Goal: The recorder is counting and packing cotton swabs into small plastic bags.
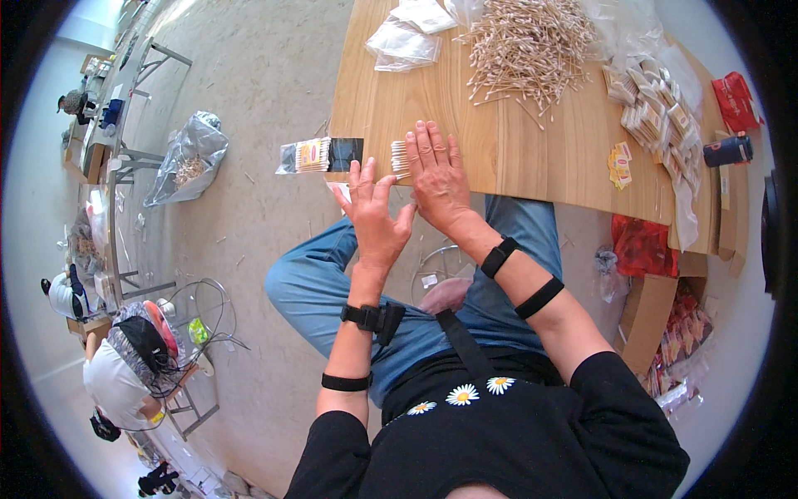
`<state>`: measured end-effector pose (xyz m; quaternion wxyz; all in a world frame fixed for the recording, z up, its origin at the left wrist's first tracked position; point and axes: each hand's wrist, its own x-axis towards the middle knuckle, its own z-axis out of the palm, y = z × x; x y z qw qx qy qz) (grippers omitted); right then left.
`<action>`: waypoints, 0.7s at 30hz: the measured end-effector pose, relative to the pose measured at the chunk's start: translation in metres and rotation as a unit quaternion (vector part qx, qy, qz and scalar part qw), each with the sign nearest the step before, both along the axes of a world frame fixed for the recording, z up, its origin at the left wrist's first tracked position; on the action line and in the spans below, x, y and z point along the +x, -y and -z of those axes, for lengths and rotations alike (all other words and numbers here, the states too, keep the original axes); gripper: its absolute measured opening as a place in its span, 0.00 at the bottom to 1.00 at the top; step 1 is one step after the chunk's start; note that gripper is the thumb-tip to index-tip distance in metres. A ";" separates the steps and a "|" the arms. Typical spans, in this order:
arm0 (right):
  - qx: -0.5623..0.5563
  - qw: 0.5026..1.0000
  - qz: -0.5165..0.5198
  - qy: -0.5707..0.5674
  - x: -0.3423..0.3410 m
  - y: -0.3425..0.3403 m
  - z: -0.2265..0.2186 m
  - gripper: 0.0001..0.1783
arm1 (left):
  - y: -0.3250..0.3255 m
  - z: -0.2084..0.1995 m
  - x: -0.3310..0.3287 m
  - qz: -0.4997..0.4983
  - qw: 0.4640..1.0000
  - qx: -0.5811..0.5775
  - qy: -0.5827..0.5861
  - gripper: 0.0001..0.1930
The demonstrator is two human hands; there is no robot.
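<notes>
My right hand (440, 176) lies flat on the wooden table near its front left corner, fingers stretched out. Beside it shows a small row of cotton swabs (400, 159); whether more of them lie under the palm is hidden. My left hand (376, 218) hovers at the table's front edge, fingers spread, with nothing visible in it. Just beyond its fingertips, a clear packet of cotton swabs (304, 156) with a yellow and red label sticks out past the left edge, next to a black strip (346, 154).
A big heap of loose cotton swabs (532, 41) covers the table's far middle. Clear plastic bags (403, 46) lie far left. Packed swabs (657, 108), yellow labels (620, 165) and a dark can (727, 151) are at right. A bag (189, 158) stands on the floor; other people work at left.
</notes>
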<state>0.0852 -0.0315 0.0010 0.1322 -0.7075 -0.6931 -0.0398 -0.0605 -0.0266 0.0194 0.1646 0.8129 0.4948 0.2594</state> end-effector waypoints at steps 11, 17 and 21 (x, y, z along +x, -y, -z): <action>-0.005 1.000 -0.006 -0.015 0.000 0.000 0.000 0.46 | -0.009 -0.001 0.005 -0.002 1.000 0.014 -0.006 0.28; -0.006 1.000 -0.007 -0.015 0.000 0.000 -0.002 0.46 | -0.006 0.002 0.002 0.001 1.000 0.010 -0.011 0.28; 0.000 1.000 -0.003 -0.010 0.001 -0.001 0.003 0.47 | -0.008 0.002 0.004 -0.001 1.000 0.019 -0.004 0.29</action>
